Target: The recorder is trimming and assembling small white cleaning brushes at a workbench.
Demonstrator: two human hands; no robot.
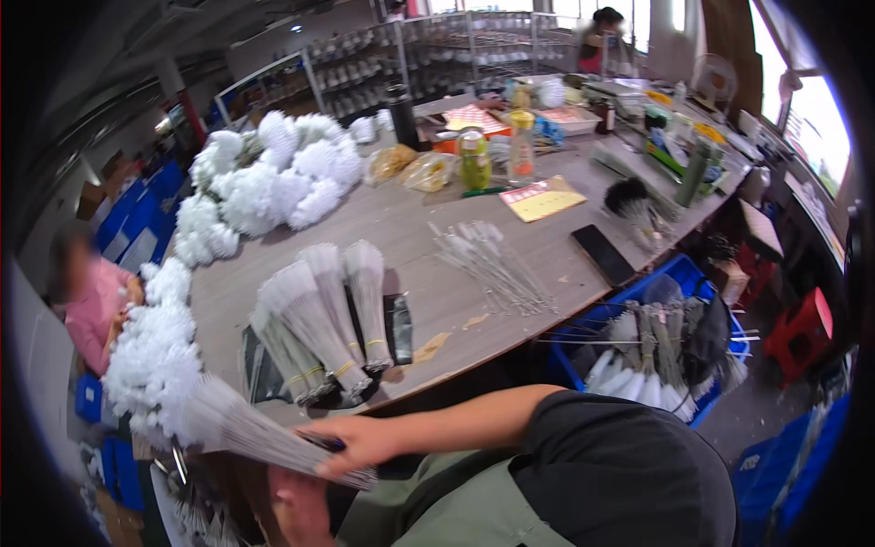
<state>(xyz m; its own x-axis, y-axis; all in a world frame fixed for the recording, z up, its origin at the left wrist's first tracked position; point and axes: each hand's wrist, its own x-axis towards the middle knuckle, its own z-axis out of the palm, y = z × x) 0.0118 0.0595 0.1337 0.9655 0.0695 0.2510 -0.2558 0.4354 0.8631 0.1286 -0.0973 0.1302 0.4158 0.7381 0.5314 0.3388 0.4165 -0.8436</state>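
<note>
Your right hand [351,444] reaches across your body toward your left, bare forearm coming from a dark sleeve, fingers curled and closed in a grip. Your left hand [296,506] sits just below it at the lower edge, partly hidden, its grip unclear.

A long grey worktable [510,264] is the landmark. On its near edge lie three banded bundles of white-tipped wire stems [319,319]; towards its middle lies a loose scatter of clear stems [488,264]. A heap of white pompom flowers [269,178] covers its far left part. A green bottle [474,159] stands near its far side, with a yellow paper pad [542,199] just right of it. A black phone [603,255] rests at its right edge, above a blue crate [679,273].
</note>
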